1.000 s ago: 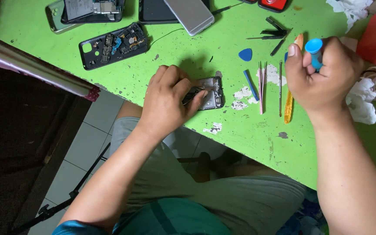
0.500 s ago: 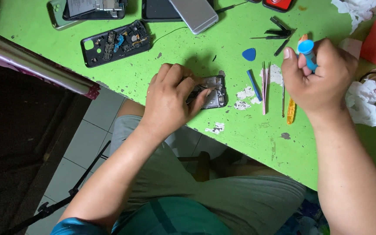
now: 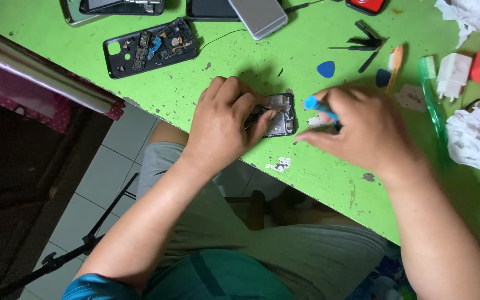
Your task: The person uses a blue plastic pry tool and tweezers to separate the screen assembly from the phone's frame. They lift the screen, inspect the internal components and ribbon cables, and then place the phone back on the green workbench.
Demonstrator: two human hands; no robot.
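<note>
We see an opened phone [image 3: 278, 114] lying flat on the green worktop [image 3: 251, 61], close to its near edge, its long axis running roughly from nine o'clock to three o'clock, the inner side facing up; which end is the top we cannot tell, since the left half is under our left hand [image 3: 223, 125]. That hand lies over the phone with fingers curled down, the thumb and forefinger pressing on its frame and pinning it in place. Our right hand [image 3: 362, 130], just at three o'clock of the phone, is closed around a blue-handled tool [image 3: 319, 107], whose handle slants from ten o'clock to four o'clock; its working tip is hidden behind the fingers and the hand is blurred, so we cannot tell whether the tip touches the phone. At eleven o'clock of the phone, well apart, lies a black phone back [image 3: 151, 47] with its boards exposed, long axis slightly tilted off the horizontal. At one o'clock lie a blue pick [image 3: 325, 69] and black tweezers [image 3: 368, 41]. A green toothbrush [image 3: 431, 94] lies upright along twelve to six at the right, beside crumpled tissue [image 3: 466, 141]. Other phones at the top edge are cut off.
</note>
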